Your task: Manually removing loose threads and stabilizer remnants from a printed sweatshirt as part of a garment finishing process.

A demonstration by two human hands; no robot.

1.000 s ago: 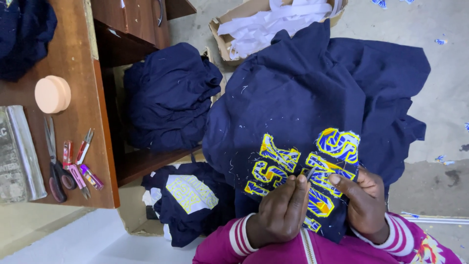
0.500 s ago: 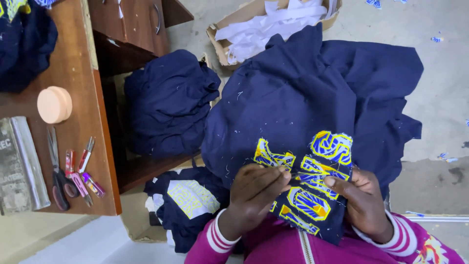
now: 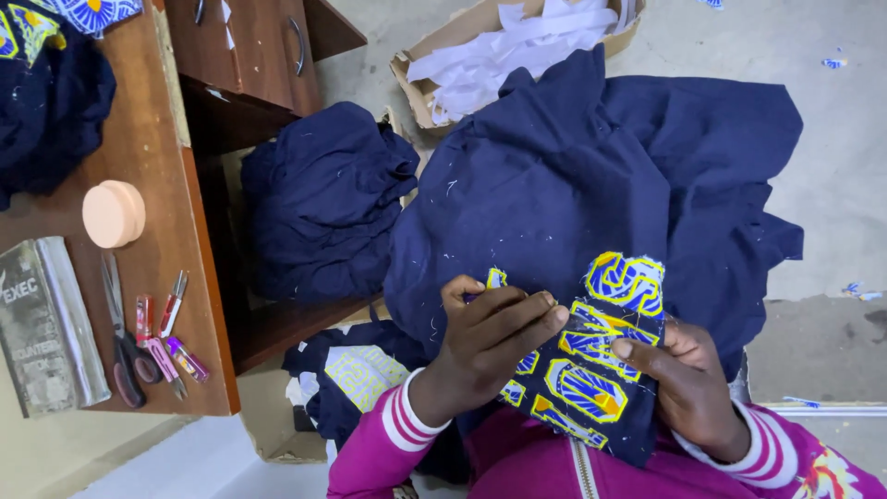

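Closest to me, the left hand [image 3: 490,337] pinched the blue-and-yellow printed patch [image 3: 591,356] on the navy garment [image 3: 591,176], which lay spread over the lap; the right hand [image 3: 688,383] gripped the patch's other edge from beneath, thumb on top. To my eye the work wanted the cloth kept taut between both hands, with the fingers close to the edge being worked. Beyond the knees, more navy cloth [image 3: 323,199] crowded the open desk shelf. On the wooden desk [image 3: 199,305] lay scissors [image 3: 120,342], small cutters [image 3: 166,337] and a round peach tin [image 3: 113,213]. Farther off stood a cardboard box [image 3: 420,83] of white scraps.
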